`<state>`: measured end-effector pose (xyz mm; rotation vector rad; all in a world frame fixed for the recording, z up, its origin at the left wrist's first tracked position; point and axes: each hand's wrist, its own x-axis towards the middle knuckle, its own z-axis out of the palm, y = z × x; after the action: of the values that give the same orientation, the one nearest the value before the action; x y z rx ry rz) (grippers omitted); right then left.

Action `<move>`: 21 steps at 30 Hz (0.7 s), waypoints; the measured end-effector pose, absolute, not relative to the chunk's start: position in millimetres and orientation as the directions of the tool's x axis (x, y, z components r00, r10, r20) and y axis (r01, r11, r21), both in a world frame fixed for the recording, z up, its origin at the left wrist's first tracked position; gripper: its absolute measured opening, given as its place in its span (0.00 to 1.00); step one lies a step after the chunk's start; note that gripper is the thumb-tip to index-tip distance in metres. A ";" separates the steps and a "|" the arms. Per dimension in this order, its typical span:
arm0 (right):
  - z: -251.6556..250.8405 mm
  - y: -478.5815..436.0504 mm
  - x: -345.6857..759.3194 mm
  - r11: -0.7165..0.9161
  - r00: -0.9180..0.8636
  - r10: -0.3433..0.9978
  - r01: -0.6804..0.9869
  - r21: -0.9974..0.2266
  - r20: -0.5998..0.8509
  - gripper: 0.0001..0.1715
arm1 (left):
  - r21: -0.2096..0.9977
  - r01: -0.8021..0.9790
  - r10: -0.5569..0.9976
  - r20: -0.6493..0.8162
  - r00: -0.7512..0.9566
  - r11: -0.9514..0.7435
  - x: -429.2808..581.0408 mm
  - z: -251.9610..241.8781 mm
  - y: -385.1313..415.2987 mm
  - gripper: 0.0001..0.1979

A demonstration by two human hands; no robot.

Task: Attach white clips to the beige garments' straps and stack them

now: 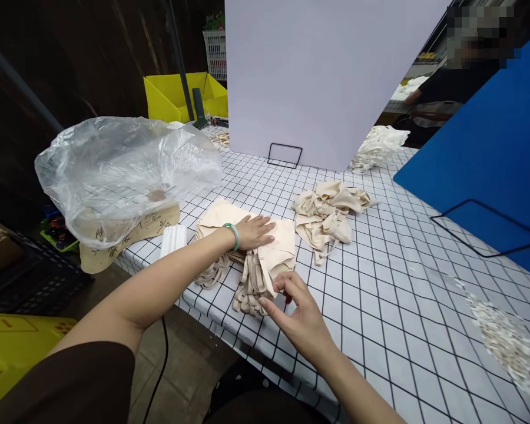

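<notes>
My left hand, a green bangle at its wrist, lies flat with fingers spread on a stack of cream cloth pieces. Narrow cloth straps hang from the stack's near side in a bunch. At that bunch, the thumb and forefinger of my right hand close around the edge of one strap; the other fingers curl behind, partly hidden. Another coil of straps lies left of the bunch, under my left forearm. To the right is a crumpled heap of cream cloth pieces.
A clear plastic bag sits at left over brown card with handwriting. White and blue panels stand on wire feet. Scraps lie at right on the checked tablecloth. A yellow bin stands behind; another person is at far right.
</notes>
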<state>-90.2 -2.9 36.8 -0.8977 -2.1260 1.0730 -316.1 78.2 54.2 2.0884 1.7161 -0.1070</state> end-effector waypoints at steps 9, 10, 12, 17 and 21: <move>41.6 -0.6 -94.5 0.640 -0.522 0.699 0.153 -0.753 0.488 0.08 | 0.236 0.961 0.905 -0.363 0.224 -0.143 -314.3 57.9 77.7 0.35; 42.4 -0.4 -93.7 0.600 -0.529 0.714 0.124 -0.790 0.459 0.09 | 0.231 0.962 0.904 -0.365 0.223 -0.144 -314.2 58.3 77.8 0.35; 42.8 0.4 -92.1 0.478 -0.546 0.758 0.091 -0.874 0.358 0.08 | 0.224 0.964 0.903 -0.369 0.219 -0.142 -314.0 58.5 78.0 0.36; 37.7 0.4 -90.7 0.340 -0.605 0.774 0.145 -0.929 0.189 0.11 | 0.223 0.965 0.906 -0.366 0.212 -0.136 -313.4 58.1 78.3 0.35; 33.0 -9.5 -90.2 0.586 -0.550 0.749 0.290 -0.756 0.370 0.11 | 0.235 0.964 0.905 -0.370 0.210 -0.128 -313.6 59.4 78.1 0.35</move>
<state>-90.2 -9.5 33.0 -0.8220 -2.1160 0.8419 -313.6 78.1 59.4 2.0748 1.7330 -0.1893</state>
